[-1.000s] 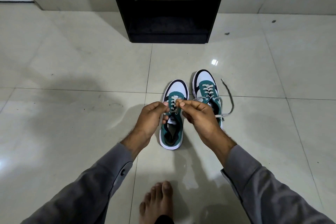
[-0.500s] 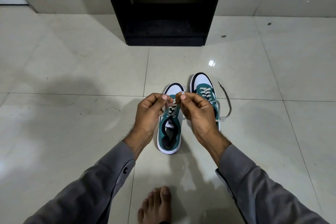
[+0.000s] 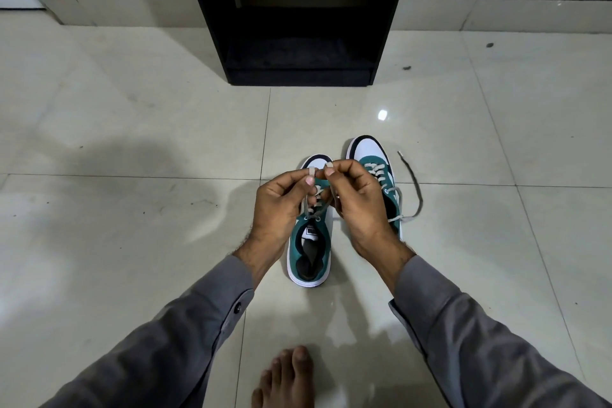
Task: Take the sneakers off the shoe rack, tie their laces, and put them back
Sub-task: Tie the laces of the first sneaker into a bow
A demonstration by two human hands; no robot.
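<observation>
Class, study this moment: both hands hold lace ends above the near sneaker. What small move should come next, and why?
Probably cross the two lace ends and pull them snug. The left hand and right hand each pinch an end above the left sneaker, with no knot visible yet; the right sneaker's lace trails loose on the floor.

Glossy pale tiled floor (image 3: 132, 242). Two teal-and-white sneakers, left (image 3: 309, 255) and right (image 3: 372, 156), stand side by side on it, toes toward a black rack (image 3: 298, 76). Right sneaker's lace (image 3: 415, 189) trails on the tile. A bare foot (image 3: 284, 381) rests nearest the camera.
</observation>
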